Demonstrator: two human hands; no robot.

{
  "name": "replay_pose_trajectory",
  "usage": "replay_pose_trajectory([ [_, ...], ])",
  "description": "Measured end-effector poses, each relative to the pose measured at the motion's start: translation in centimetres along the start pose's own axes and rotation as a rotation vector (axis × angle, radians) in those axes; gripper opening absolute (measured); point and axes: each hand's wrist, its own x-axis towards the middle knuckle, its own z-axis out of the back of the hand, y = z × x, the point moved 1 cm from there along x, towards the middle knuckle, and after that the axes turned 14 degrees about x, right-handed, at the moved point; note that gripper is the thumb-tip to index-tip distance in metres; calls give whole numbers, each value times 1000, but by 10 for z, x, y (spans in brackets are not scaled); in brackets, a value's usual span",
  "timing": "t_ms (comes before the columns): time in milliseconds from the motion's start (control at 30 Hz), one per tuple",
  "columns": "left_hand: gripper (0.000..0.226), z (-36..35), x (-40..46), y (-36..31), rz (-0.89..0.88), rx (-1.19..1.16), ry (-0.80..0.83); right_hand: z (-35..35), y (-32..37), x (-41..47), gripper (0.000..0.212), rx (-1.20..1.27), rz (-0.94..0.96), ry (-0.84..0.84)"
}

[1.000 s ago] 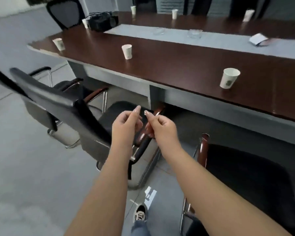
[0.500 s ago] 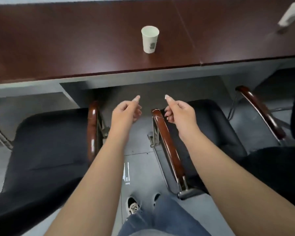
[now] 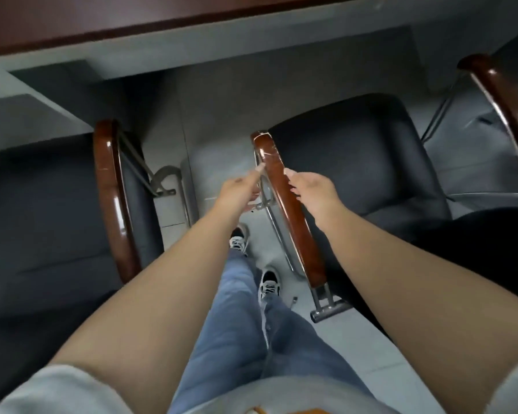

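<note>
My left hand (image 3: 237, 189) and my right hand (image 3: 313, 191) reach down on either side of a brown wooden armrest (image 3: 290, 216). This armrest belongs to the black chair (image 3: 365, 162) on the right. On each hand one digit points forward and the other fingers are curled under, holding nothing. The left fingertip is close to the armrest's left edge and the right fingertip is at its right edge. I cannot tell whether either one touches the wood.
A second black chair (image 3: 42, 204) with its own wooden armrest (image 3: 114, 198) stands on the left. Its metal frame (image 3: 165, 183) reaches into the gap. The dark brown table edge (image 3: 162, 22) runs along the top. My legs and shoes (image 3: 269, 283) stand on the grey floor between the chairs.
The view has tilted down from the tabletop to the chairs and floor. Both hands have dropped from in front of the table to either side of the right chair's armrest.
</note>
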Motion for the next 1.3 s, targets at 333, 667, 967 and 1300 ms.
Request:
replay_pose_trajectory([
  [333,42,-1,69,-13,115,-47,293,-11,-15,52,99,42,-481,14],
  [667,30,13,87,-53,85,-2,397,-16,32,59,83,41,-612,-66],
  [967,22,41,124,-107,103,7,266,-50,72,95,85,177,-546,-94],
  [1300,29,59,115,-95,130,-18,225,-74,62,86,64,89,-450,-40],
])
